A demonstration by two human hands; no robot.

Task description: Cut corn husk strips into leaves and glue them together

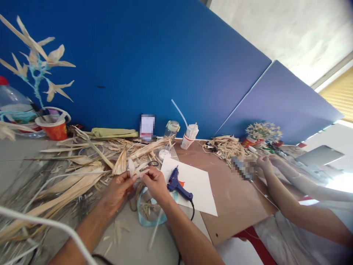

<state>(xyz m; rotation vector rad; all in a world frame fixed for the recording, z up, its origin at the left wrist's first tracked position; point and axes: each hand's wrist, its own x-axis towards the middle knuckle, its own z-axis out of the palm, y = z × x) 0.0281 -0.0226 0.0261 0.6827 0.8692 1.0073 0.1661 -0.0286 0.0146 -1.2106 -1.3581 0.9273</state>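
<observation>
Over the table, the fingertips of my left hand (122, 187) pinch a small pale piece of corn husk (131, 166) with a petal-like tip pointing up. My right hand (156, 183) is closed, thumb and finger on the other end of the same piece, close beside the left. A blue glue gun (178, 184) lies on a white sheet (202, 186) just right of my right hand. Below the hands sits a light-blue-rimmed container (147, 220) with husk scraps in it, partly covered by my right wrist. Dark scissor handles (153, 163) show behind my fingers.
Dried corn husks (74, 184) spread over the left side. At the back stand a red paper cup (53, 127), a phone (147, 127), a jar (172, 129) and a white cup (188, 140). A co-worker's hands (266, 163) are at the right. A white cable (55, 224) crosses the foreground.
</observation>
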